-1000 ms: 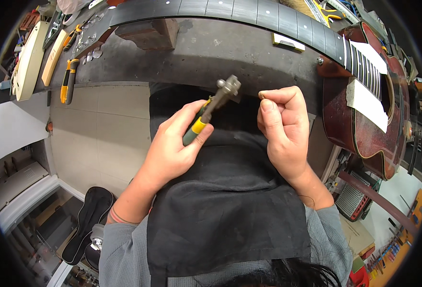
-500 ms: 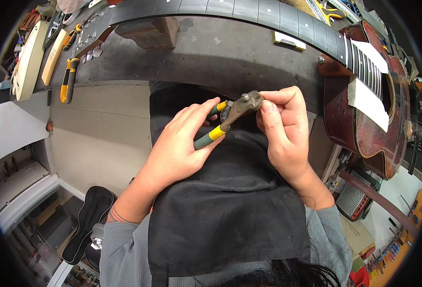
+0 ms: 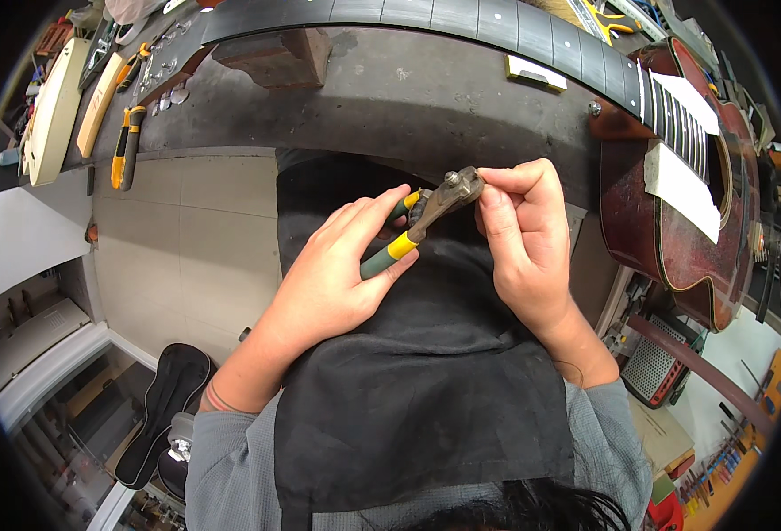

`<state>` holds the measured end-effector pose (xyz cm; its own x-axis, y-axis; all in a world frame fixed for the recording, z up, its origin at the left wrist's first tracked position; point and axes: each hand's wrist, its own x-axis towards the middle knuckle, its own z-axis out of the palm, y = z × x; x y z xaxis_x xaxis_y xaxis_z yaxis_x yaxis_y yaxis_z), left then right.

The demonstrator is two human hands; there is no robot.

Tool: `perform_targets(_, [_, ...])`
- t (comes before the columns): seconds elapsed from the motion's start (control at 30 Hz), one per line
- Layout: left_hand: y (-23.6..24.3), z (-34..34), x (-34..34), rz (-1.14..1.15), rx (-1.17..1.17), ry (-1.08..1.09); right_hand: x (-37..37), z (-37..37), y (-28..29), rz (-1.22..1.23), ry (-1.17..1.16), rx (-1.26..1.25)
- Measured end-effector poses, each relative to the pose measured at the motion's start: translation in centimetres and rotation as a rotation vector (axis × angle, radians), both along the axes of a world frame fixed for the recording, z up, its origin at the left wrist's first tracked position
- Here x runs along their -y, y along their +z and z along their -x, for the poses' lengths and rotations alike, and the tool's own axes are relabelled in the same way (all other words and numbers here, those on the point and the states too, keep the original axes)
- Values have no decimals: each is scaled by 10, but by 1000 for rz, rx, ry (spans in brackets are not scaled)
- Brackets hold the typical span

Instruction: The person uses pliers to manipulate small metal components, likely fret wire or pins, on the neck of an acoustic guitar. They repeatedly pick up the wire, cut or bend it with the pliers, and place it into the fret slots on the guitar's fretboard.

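Observation:
My left hand (image 3: 342, 265) grips green-and-yellow handled cutting pliers (image 3: 443, 208) over my black apron (image 3: 417, 407), their metal head pointing up and to the right. My right hand (image 3: 523, 248) is closed in a pinch right at the jaws; whatever small piece sits between its thumb and forefinger is too small to make out. The tool's head appears to touch those fingertips. Above both hands runs the front edge of a dark workbench (image 3: 408, 106).
A long fretboard (image 3: 452, 26) crosses the bench to a dark red guitar (image 3: 656, 239) at the right, with white masking pieces (image 3: 678, 190). Two orange-handled tools (image 3: 126, 146), a cream guitar body (image 3: 54, 115) and a brown block (image 3: 271, 62) lie on the bench. A black case (image 3: 160, 416) stands lower left.
My left hand has moved the pliers right, tilting them, so that their head meets my right fingertips. The handles show further apart than a second ago. My right hand has barely moved.

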<state>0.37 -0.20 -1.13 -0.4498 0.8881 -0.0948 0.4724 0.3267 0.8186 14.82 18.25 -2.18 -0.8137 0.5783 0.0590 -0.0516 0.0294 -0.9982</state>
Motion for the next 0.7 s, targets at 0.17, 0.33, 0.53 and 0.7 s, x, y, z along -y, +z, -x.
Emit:
perform_targets(0.17, [0, 0, 0, 1, -14, -7, -1, -2, -1, -48, 13, 16])
perform_targets(0.33, [2, -2, -1, 8, 22, 15, -3, -2, -4, -176, 10, 12])
perform_targets(0.53, [-2, -5, 1, 3, 85, 49, -2, -1, -8, -231, 4, -16])
perform_targets(0.7, [-17, -10, 5, -87, 39, 59, 1, 0, -11, -248, -11, -33])
